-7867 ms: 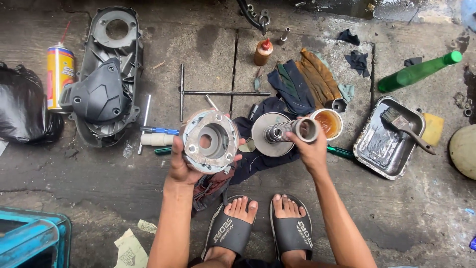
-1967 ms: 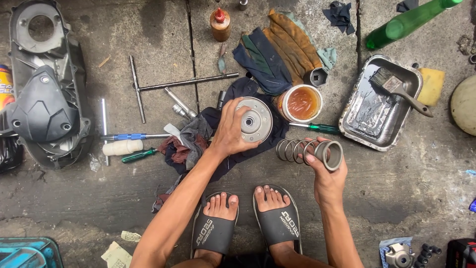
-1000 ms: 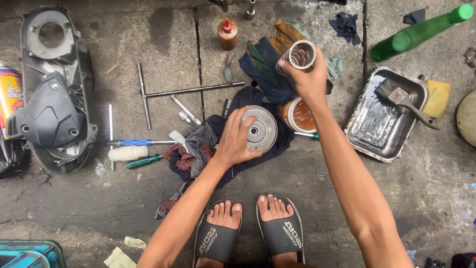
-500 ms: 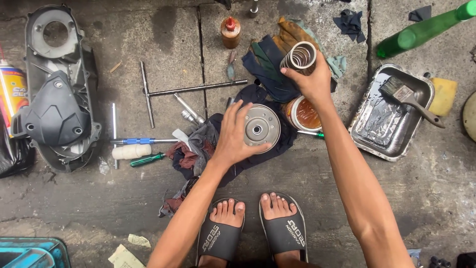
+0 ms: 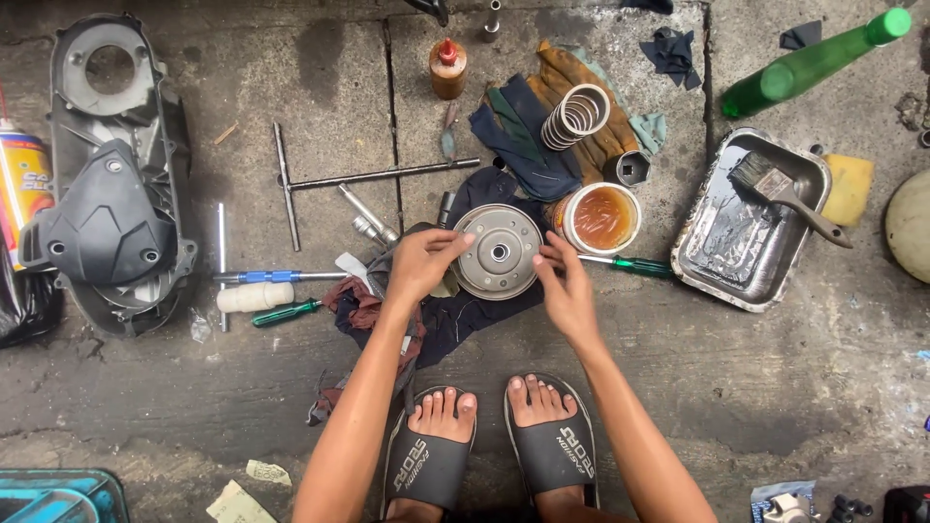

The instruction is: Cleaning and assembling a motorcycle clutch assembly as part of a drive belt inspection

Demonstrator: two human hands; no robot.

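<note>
A round grey metal pulley disc [image 5: 497, 251] lies on dark rags [image 5: 465, 320] on the concrete floor in front of my feet. My left hand [image 5: 421, 263] grips its left rim with the fingertips. My right hand [image 5: 565, 288] touches its right rim. A coil spring [image 5: 573, 115] lies on gloves and cloths [image 5: 528, 136] farther back, apart from both hands. An open tub of brown grease [image 5: 601, 218] stands just right of the disc.
A grey engine cover [image 5: 107, 194] lies at the left beside a spray can [image 5: 21, 189]. A T-handle wrench [image 5: 329, 179], screwdrivers [image 5: 281, 312], a socket [image 5: 632, 169], a small brown bottle [image 5: 447, 68], a metal tray with a brush [image 5: 751, 218] and a green bottle [image 5: 814, 63] surround the spot.
My right hand has set the coil spring down on the gloves at the back and come back to the disc's right rim. My left hand stays on the disc.
</note>
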